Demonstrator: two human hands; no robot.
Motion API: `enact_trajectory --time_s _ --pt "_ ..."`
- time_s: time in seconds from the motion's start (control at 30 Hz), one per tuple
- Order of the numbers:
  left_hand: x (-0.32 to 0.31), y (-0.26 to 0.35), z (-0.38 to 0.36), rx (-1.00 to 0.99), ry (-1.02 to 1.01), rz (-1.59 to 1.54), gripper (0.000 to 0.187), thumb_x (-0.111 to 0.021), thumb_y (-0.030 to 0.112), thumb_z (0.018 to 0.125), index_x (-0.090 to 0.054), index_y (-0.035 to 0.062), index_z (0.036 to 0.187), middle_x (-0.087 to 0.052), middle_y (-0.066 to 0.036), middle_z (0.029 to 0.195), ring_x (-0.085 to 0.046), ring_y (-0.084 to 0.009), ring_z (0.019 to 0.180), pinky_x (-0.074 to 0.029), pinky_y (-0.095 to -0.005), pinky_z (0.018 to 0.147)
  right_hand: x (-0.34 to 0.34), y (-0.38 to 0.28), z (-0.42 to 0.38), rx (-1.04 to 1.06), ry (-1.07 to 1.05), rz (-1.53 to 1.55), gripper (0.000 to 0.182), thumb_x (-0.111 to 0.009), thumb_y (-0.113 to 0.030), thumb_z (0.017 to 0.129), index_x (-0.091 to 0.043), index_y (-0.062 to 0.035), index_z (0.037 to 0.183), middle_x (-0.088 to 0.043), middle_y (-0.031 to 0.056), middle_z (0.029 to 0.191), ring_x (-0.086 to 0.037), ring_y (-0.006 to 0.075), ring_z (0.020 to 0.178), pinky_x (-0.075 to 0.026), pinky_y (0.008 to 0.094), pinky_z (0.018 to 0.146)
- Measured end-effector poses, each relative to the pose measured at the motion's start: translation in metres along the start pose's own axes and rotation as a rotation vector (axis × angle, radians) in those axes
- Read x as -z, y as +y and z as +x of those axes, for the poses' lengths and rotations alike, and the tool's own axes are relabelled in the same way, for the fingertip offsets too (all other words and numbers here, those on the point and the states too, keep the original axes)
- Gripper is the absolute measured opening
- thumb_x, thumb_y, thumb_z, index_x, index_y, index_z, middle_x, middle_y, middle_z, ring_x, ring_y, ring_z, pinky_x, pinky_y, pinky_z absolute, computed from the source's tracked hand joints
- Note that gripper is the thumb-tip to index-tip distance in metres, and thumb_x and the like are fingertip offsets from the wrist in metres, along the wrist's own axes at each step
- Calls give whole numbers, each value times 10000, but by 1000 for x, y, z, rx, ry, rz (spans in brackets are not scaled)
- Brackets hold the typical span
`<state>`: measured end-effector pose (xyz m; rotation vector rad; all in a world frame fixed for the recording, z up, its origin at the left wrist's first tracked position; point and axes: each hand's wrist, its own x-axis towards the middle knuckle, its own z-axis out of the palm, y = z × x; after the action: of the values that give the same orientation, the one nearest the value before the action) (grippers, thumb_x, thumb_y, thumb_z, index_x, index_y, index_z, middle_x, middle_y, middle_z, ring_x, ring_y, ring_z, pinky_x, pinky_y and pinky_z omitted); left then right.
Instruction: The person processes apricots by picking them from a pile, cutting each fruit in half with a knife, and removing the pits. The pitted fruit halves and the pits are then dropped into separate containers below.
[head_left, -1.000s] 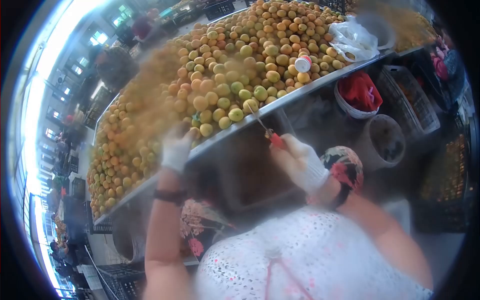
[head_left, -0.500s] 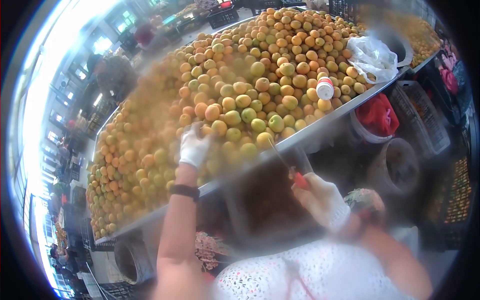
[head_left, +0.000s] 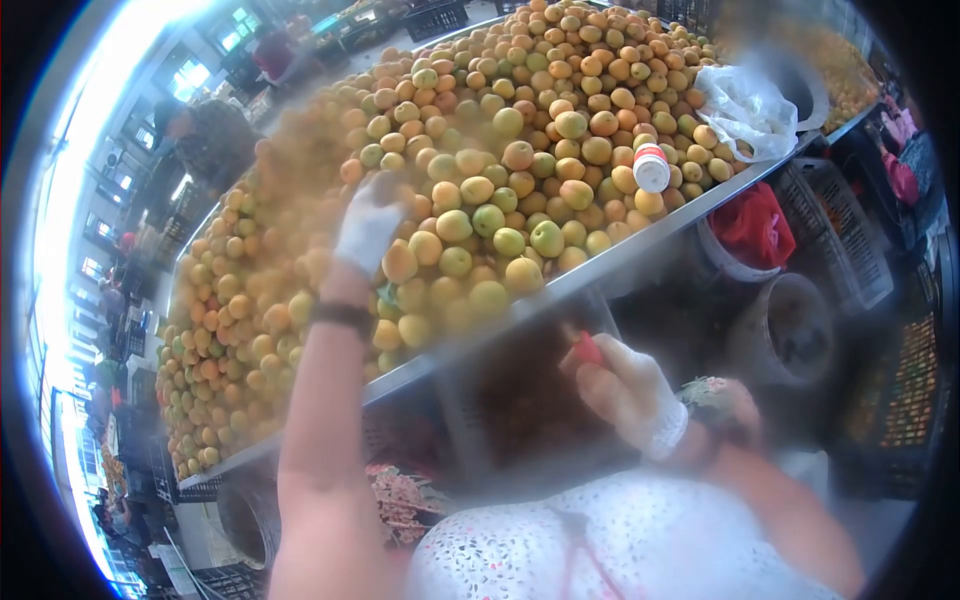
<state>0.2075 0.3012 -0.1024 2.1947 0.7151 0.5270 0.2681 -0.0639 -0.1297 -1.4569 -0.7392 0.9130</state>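
A large heap of orange, yellow and greenish apricots [head_left: 475,190] fills a metal-edged table [head_left: 590,268]. My left hand [head_left: 370,222], in a white glove, reaches over the near middle of the heap. Its fingertips are at the fruit, but haze and blur hide whether they hold one. My right hand [head_left: 630,393], also gloved, is closed around the red handle of a knife [head_left: 588,349] in front of the table edge. The knife's thin blade is hardly visible now.
On the heap's right lie a white bottle with a red band [head_left: 651,168] and a white plastic bag [head_left: 748,112]. Below the edge stand a bucket with red cloth [head_left: 752,228], a grey crate [head_left: 835,235] and another bucket [head_left: 780,330]. Other people work in the background.
My left hand has moved up and left, farther over the heap. My right hand has drawn slightly left and up, and the knife's blade no longer shows clearly against the table edge.
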Motion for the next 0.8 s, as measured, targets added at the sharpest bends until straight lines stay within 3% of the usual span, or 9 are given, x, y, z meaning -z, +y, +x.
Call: enact_trajectory --time_s 0.1,0.2,0.33,0.43,0.47,0.5,0.57,0.67,0.8 --pt "8 42 -71 -126 -31 -679 541 -568 67 863 -498 2 1396 -563 -101 1269 -593 -210 1057 -512 -326 844 -6 3 -4 51 -20 104 154 -536 -122 1002 -609 -12 1082 -537 -17 780 -461 58 671 -410 228 610" --pt "-11 52 -145 -4 -110 -1203 612 -615 156 925 -379 7 1469 -529 -120 1316 -568 -251 1132 -510 -393 907 -21 5 -13 219 -13 101 150 -542 -141 1010 -592 -19 1081 -552 4 748 -506 77 651 -426 249 593" --pt "-31 75 -223 65 -66 -1302 565 -619 182 935 -409 11 1430 -562 -191 1255 -591 -285 1130 -519 -426 942 -40 -16 -36 451 -35 -142 171 -565 -188 1018 -561 -23 1066 -563 72 676 -581 154 598 -447 297 549" --pt "-35 84 -256 125 -111 -1491 528 -617 228 955 -428 12 1398 -582 -210 1223 -607 -292 1113 -524 -437 943 -54 -28 -53 555 -68 -155 177 -580 -195 1014 -559 -23 1049 -571 69 687 -568 149 598 -444 291 551" --pt "-37 92 -263 71 -125 -1498 513 -614 255 964 -440 12 1381 -588 -207 1213 -613 -291 1106 -529 -432 938 -60 -25 -54 592 -38 -181 188 -596 -208 1005 -559 -26 1029 -585 108 675 -602 219 585 -454 324 540" --pt "-38 102 -270 15 -139 -1504 501 -611 281 973 -452 12 1365 -595 -204 1202 -618 -289 1099 -534 -426 933 -63 -26 -58 594 -40 -187 188 -596 -208 1005 -559 -26 1029 -585 108 675 -602 219 585 -454 324 540" --pt "-36 113 -284 82 -57 -1431 480 -598 325 984 -483 8 1325 -604 -191 1180 -626 -281 1087 -540 -404 924 -68 -30 -64 659 6 -316 190 -593 -215 999 -553 -30 1017 -592 179 667 -634 345 606 -461 389 526" --pt "-34 113 -300 90 -22 -1366 473 -577 363 994 -505 16 1307 -612 -171 1175 -635 -281 1071 -556 -393 897 -74 -36 -74 732 28 -393 203 -594 -226 992 -544 -30 1007 -587 233 679 -626 430 666 -459 449 526" --pt "-29 121 -311 140 104 -1152 415 -547 391 1008 -541 48 1242 -609 -88 1086 -644 -179 982 -535 -269 734 -82 -36 -82 719 10 -407 212 -589 -229 992 -539 -24 1006 -594 233 678 -632 432 672 -460 459 528"
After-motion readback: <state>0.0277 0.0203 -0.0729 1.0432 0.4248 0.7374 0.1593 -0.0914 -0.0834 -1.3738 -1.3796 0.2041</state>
